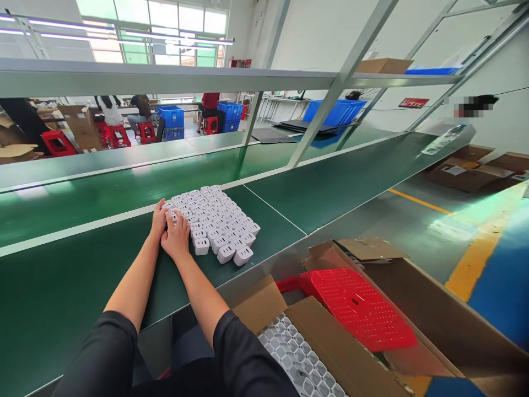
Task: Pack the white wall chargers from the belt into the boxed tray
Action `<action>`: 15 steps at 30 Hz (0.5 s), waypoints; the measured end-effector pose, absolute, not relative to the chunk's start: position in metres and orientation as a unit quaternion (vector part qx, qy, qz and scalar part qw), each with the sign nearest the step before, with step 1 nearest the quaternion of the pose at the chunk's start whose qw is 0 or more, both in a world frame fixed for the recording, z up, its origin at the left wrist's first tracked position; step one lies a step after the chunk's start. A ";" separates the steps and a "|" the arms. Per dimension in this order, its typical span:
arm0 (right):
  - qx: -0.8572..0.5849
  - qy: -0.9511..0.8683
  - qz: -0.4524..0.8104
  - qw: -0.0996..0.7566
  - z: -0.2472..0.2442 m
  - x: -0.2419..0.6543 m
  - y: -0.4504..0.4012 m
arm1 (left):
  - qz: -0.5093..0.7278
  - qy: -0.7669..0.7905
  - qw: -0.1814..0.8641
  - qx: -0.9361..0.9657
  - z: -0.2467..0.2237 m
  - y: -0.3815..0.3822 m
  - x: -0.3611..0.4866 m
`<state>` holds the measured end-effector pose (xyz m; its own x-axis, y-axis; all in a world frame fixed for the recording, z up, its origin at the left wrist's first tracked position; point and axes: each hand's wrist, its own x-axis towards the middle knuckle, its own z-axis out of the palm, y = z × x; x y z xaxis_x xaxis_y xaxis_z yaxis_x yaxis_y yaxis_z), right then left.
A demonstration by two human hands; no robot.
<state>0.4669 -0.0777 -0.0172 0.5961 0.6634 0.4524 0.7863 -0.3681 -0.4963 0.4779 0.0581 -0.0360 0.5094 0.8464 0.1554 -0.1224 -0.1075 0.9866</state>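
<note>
A block of small white chargers (219, 215), each with slots on its top face, stands in close rows on the green bench (273, 201). My left hand (158, 221) lies along the left edge of the group with its fingers stretched forward, touching the outermost chargers. Close beside it, my right hand (177, 237) rests its spread fingers on chargers at the near left corner. The thumbs and the undersides of both hands are hidden. At the near side, a few chargers stand slightly apart from the rows.
Below the bench edge, an open carton (330, 336) holds many more white pieces. A red stool (359, 306) stands beside it, near another open carton (413, 292). A slanted metal post (316, 132) rises behind the chargers. Blue crates (336, 112) and seated people are farther back.
</note>
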 end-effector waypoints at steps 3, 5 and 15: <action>-0.818 -0.440 -0.090 0.359 -0.020 0.467 -0.080 | 0.430 0.316 0.615 0.581 -0.039 0.054 0.476; -0.828 -0.426 -0.088 0.354 -0.023 0.470 -0.077 | 0.443 0.324 0.620 0.560 -0.041 0.051 0.476; -0.810 -0.427 -0.119 0.384 -0.039 0.483 -0.062 | 0.441 0.309 0.655 0.530 -0.041 0.050 0.506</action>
<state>0.4830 -0.0619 -0.0395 0.6071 0.5998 0.5213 0.7831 -0.3401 -0.5206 0.5057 0.0499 -0.0407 0.4202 0.9052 0.0627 -0.2510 0.0496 0.9667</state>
